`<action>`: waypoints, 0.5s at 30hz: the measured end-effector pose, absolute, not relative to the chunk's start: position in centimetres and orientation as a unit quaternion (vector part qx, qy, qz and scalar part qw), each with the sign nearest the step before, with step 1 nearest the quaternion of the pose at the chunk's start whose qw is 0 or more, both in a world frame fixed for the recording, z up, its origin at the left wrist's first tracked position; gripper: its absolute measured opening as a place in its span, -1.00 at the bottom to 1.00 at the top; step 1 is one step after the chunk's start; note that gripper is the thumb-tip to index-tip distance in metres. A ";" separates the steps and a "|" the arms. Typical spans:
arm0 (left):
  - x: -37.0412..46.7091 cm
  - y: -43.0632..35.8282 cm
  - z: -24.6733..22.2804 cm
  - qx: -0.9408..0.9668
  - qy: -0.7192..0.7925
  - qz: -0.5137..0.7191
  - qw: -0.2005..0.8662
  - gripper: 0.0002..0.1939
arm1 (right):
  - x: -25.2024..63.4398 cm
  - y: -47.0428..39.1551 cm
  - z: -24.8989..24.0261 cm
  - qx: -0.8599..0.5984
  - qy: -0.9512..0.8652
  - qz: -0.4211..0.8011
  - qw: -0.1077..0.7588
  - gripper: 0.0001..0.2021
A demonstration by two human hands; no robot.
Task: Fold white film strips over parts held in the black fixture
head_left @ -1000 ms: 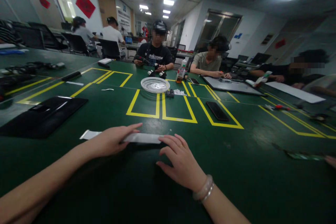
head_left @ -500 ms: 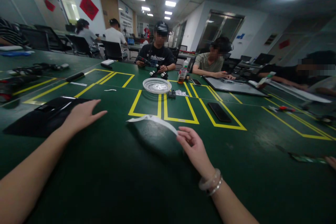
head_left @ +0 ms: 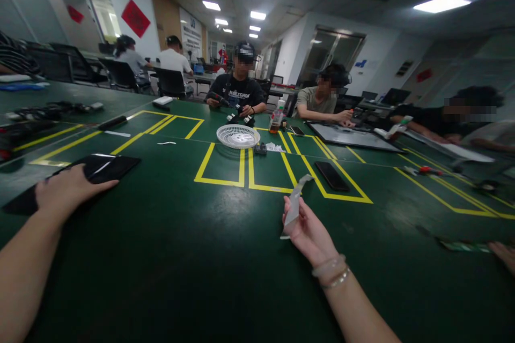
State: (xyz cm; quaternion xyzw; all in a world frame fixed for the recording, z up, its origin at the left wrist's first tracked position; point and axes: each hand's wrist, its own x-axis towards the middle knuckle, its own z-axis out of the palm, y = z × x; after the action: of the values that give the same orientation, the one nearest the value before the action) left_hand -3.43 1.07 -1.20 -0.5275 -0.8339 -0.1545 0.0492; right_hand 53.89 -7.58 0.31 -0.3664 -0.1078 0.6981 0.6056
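My right hand (head_left: 308,228) is closed on a curling white strip (head_left: 296,198), thin like paper or tape. The strip stands up from the fingers and bends over at its top; its lower end hangs by the palm. At the left, my left hand (head_left: 70,187) lies over a flat, glossy black item (head_left: 120,165), palm down with the thumb stretched out to the right. The hand covers part of that item, and I cannot make out its exact kind. Some of the left fingertips are hard to see against it.
A white plastic basket (head_left: 238,143) stands mid-table beyond yellow tape outlines. A black phone (head_left: 331,176) lies to the right. Small white strips (head_left: 117,134) lie at the left. Farther back are a bottle (head_left: 276,120) and people at work; one holds a power drill (head_left: 217,98).
My right hand has turned palm up and lifted the strip, which now curls upright. My left hand has moved left and back onto the black item. The view has tilted slightly.
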 end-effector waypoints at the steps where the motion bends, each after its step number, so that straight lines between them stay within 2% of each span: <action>1: -2.5 1.1 -0.8 -0.543 -0.826 -0.147 0.044 0.06 | 53.9 -7.6 0.3 -0.365 -0.107 0.696 0.609 -0.73; 3: -0.3 1.3 -0.2 -0.583 -0.798 -0.148 0.035 0.08 | 54.0 -7.5 0.4 -0.360 -0.107 0.691 0.618 -0.74; 10: 13.2 -1.1 0.3 -0.822 -0.544 -0.168 -0.007 -0.13 | 54.3 -7.3 0.3 -0.346 -0.141 0.656 0.656 -0.85; 15: 20.5 -5.8 0.4 -0.914 -0.371 -0.138 -0.091 -0.12 | 53.8 -7.7 0.7 -0.363 -0.196 0.626 0.662 -0.76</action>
State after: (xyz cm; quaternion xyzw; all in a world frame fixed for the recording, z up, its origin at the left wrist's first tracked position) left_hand 20.48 -5.81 0.40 -0.9137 -0.3713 -0.1380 -0.0912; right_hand 53.82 -7.73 0.72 -0.3626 -0.1960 0.6260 0.6620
